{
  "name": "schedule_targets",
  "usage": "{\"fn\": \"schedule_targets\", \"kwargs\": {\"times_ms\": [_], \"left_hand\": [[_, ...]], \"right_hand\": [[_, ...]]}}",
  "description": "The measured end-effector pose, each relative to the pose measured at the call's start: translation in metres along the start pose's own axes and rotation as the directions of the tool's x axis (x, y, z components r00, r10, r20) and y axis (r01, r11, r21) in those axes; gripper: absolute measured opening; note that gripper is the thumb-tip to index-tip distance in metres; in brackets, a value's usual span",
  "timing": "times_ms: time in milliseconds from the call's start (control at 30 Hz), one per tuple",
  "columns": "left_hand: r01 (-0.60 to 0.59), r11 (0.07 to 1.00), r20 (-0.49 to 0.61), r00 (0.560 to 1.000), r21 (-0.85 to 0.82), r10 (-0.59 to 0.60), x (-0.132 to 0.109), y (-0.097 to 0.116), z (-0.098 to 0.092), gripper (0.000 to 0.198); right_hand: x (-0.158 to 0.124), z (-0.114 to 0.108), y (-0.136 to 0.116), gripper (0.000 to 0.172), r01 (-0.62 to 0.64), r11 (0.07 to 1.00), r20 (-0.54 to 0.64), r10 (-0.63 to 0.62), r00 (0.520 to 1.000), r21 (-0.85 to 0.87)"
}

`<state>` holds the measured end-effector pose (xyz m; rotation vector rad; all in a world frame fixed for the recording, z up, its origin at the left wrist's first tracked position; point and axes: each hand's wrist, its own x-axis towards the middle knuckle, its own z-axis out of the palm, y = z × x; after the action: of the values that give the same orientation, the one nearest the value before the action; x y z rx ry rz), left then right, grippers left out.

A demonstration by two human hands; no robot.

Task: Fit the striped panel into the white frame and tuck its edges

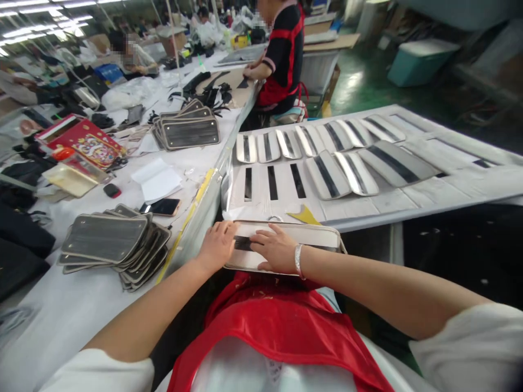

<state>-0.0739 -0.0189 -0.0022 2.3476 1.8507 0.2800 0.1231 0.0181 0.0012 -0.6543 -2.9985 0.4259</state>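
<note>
Close to my apron lies a pale rounded bag panel point(318, 235) with a dark strip along its middle. My left hand point(218, 246) is closed around its left end, fingers curled over the top. Across the panel's face my right hand point(277, 249) rests flat, fingers spread and partly over the dark strip. The panel's underside is hidden. Just beyond its far edge is a yellow piece point(305, 215) on the white board point(392, 201).
Similar striped panels point(329, 173) lie in rows on the board, beside bare dark strips point(272, 182). On the left table are stacked dark panels point(106, 237), a phone point(161, 207), white paper point(157, 179) and a red box point(87, 141). A co-worker point(281, 60) stands farther back.
</note>
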Motion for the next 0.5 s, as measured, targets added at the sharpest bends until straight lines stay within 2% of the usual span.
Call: {"fn": "schedule_targets", "kwargs": {"times_ms": [67, 133, 167, 200, 233, 267, 300, 333, 367, 400, 433, 500], "left_hand": [[-0.177, 0.984, 0.014, 0.984, 0.027, 0.177, 0.002, 0.012, 0.006, 0.039], [-0.26, 0.965, 0.047, 0.964, -0.029, 0.261, 0.005, 0.016, 0.012, 0.036], [-0.272, 0.961, 0.061, 0.96, -0.049, 0.274, 0.006, 0.015, 0.014, 0.035], [-0.276, 0.96, 0.078, 0.957, -0.055, 0.28, 0.007, 0.015, 0.015, 0.035], [-0.281, 0.959, 0.094, 0.954, -0.047, 0.284, 0.008, 0.016, 0.015, 0.037], [-0.285, 0.958, 0.105, 0.953, -0.023, 0.286, 0.009, 0.019, 0.013, 0.041], [-0.29, 0.957, 0.108, 0.952, 0.009, 0.287, 0.01, 0.024, 0.012, 0.046], [-0.299, 0.953, 0.105, 0.95, 0.042, 0.293, 0.012, 0.033, 0.01, 0.049], [-0.316, 0.946, 0.093, 0.946, 0.069, 0.309, 0.015, 0.045, 0.01, 0.049], [-0.353, 0.932, 0.082, 0.934, 0.082, 0.346, 0.02, 0.059, 0.011, 0.049], [-0.408, 0.91, 0.075, 0.912, 0.075, 0.403, 0.027, 0.075, 0.014, 0.047], [-0.545, 0.838, 0.085, 0.835, 0.001, 0.543, 0.043, 0.106, 0.023, 0.048]], "right_hand": [[0.002, -0.007, 0.002, 0.051, -0.026, 0.996, 0.046, 0.022, 0.999, 0.09], [-0.004, -0.018, 0.018, 0.053, -0.061, 0.945, 0.069, 0.041, 0.997, 0.321], [-0.014, -0.025, 0.03, 0.051, -0.075, 0.873, 0.019, 0.075, 0.997, 0.481], [-0.027, -0.031, 0.044, 0.049, -0.076, 0.764, -0.078, 0.163, 0.984, 0.641], [-0.045, -0.035, 0.059, 0.048, -0.059, 0.636, -0.195, 0.322, 0.926, 0.769], [-0.065, -0.037, 0.073, 0.047, -0.038, 0.522, -0.265, 0.493, 0.829, 0.852], [-0.085, -0.035, 0.086, 0.046, -0.044, 0.426, -0.28, 0.665, 0.692, 0.903], [-0.104, -0.029, 0.095, 0.045, -0.092, 0.329, -0.228, 0.806, 0.546, 0.94], [-0.121, -0.02, 0.101, 0.044, -0.187, 0.222, -0.122, 0.893, 0.434, 0.957], [-0.133, -0.008, 0.104, 0.046, -0.242, 0.175, -0.068, 0.917, 0.393, 0.954], [-0.14, 0.006, 0.103, 0.047, -0.276, 0.15, -0.037, 0.926, 0.376, 0.949], [-0.144, 0.031, 0.094, 0.043, -0.32, 0.141, -0.009, 0.924, 0.382, 0.937]]}}
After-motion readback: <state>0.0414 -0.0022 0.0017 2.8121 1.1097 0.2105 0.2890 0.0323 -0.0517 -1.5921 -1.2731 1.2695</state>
